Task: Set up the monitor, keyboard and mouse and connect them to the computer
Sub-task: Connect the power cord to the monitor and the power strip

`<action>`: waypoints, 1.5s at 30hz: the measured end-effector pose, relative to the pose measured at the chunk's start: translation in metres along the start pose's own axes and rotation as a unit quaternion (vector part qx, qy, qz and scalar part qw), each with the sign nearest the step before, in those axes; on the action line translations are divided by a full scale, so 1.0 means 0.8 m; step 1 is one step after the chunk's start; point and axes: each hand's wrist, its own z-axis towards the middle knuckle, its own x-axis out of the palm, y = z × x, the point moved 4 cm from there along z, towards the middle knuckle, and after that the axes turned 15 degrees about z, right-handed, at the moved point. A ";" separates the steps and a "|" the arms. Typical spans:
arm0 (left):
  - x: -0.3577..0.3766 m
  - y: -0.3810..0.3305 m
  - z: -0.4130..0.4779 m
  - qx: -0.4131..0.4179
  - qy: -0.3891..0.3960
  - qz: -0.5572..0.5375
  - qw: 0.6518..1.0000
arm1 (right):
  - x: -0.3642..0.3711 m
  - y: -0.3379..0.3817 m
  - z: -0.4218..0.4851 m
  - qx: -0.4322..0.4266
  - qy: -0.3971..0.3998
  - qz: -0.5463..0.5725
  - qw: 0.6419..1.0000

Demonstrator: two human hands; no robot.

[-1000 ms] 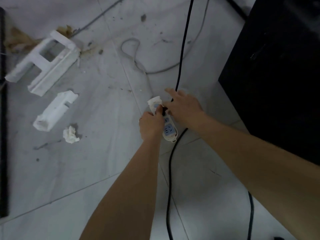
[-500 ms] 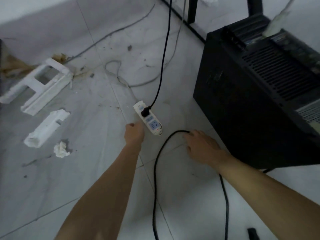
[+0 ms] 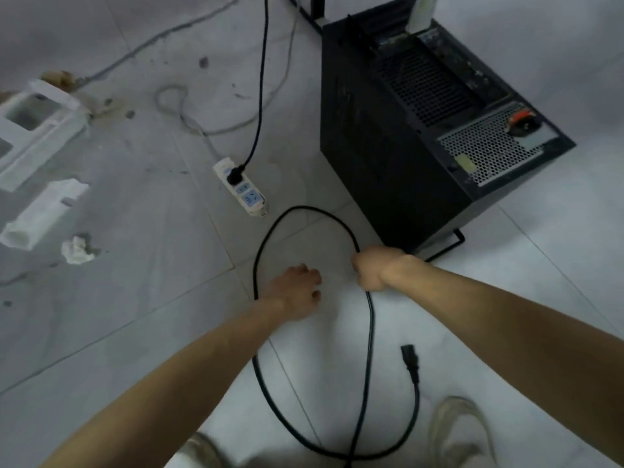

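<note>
A black computer tower [image 3: 398, 157] stands on the floor at the right, its rear panel with a power socket [image 3: 521, 121] turned toward the right. A black power cable [image 3: 290, 211] loops over the tiles in front of it. My right hand [image 3: 374, 268] grips this cable near the tower's lower corner. The cable's free connector [image 3: 410, 361] lies on the floor by my right forearm. My left hand [image 3: 295, 287] hovers inside the loop with loosely curled fingers, holding nothing. A white power strip [image 3: 251, 195] lies beyond, one black plug [image 3: 234, 175] seated in it.
White foam packing pieces [image 3: 40, 130] and a crumpled tissue [image 3: 77, 249] lie at the left. A grey cord [image 3: 189, 119] snakes over the dirty tiles behind the strip. Black desk legs [image 3: 317, 8] stand at the top. My shoes [image 3: 456, 430] show at the bottom.
Both hands left the power strip after the plug went in. My right hand moved right and took hold of the looped cable; my left hand drew back toward me. The view shifted toward the tower.
</note>
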 end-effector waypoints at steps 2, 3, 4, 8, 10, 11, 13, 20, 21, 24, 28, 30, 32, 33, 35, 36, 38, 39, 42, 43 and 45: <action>0.004 -0.026 -0.012 0.014 0.014 0.022 1.000 | 0.014 -0.007 -0.010 0.008 0.000 -0.002 1.000; 0.007 -0.042 -0.020 0.019 0.020 0.027 0.999 | 0.022 -0.012 -0.016 0.012 -0.004 -0.003 1.000; 0.012 -0.056 -0.027 0.023 0.030 0.027 0.999 | 0.030 -0.016 -0.021 0.019 -0.006 -0.004 1.000; 0.049 -0.103 -0.060 0.045 0.079 0.053 0.994 | 0.063 -0.035 -0.052 0.055 0.052 -0.009 0.997; 0.074 -0.118 -0.073 0.048 0.111 0.065 0.991 | 0.081 -0.044 -0.059 0.067 0.070 -0.029 0.995; 0.086 -0.125 -0.079 0.043 0.121 0.065 0.990 | 0.087 -0.046 -0.060 0.066 0.070 -0.029 0.995; 0.100 -0.136 -0.087 0.033 0.122 0.078 0.989 | 0.097 -0.049 -0.056 0.066 0.068 -0.027 0.995; 0.101 -0.153 -0.082 0.017 0.099 0.121 0.988 | 0.127 -0.054 -0.053 0.142 0.143 -0.084 0.976; 0.098 -0.150 -0.080 0.015 0.095 0.133 0.986 | 0.134 -0.054 -0.054 0.139 0.151 -0.078 0.976; 0.086 -0.137 -0.071 -0.008 0.087 0.147 0.985 | 0.143 -0.050 -0.059 0.116 0.134 -0.076 0.981; 0.061 -0.105 -0.061 -0.084 0.052 0.084 0.992 | 0.109 -0.035 -0.062 0.062 0.048 -0.021 0.997; 0.049 -0.083 -0.057 -0.099 0.043 0.066 0.992 | 0.073 -0.023 -0.060 0.017 -0.009 0.026 0.999; 0.035 -0.058 -0.052 -0.108 0.042 -0.009 0.993 | 0.035 -0.010 -0.058 -0.035 -0.044 0.071 0.996; 0.028 -0.048 -0.048 -0.104 0.039 -0.072 0.991 | 0.018 -0.003 -0.059 -0.063 -0.063 0.100 0.991; -0.005 -0.032 -0.040 -0.083 0.004 -0.175 0.981 | -0.019 0.012 -0.072 -0.126 -0.112 0.160 0.973; -0.023 -0.028 -0.040 -0.078 -0.023 -0.219 0.972 | -0.030 0.018 -0.080 -0.153 -0.135 0.203 0.958; -0.071 -0.015 -0.038 -0.071 -0.080 -0.329 0.938 | -0.061 0.028 -0.099 -0.204 -0.190 0.282 0.918; -0.100 -0.009 -0.038 -0.047 -0.102 -0.377 0.919 | -0.079 0.032 -0.110 -0.222 -0.218 0.313 0.897; -0.166 -0.001 -0.043 0.034 -0.122 -0.412 0.902 | -0.122 0.037 -0.130 -0.252 -0.270 0.384 0.846; -0.182 0.002 -0.046 0.037 -0.135 -0.418 0.898 | -0.133 0.037 -0.135 -0.256 -0.284 0.398 0.834; -0.211 0.007 -0.049 0.033 -0.178 -0.429 0.885 | -0.156 0.036 -0.145 -0.268 -0.314 0.414 0.811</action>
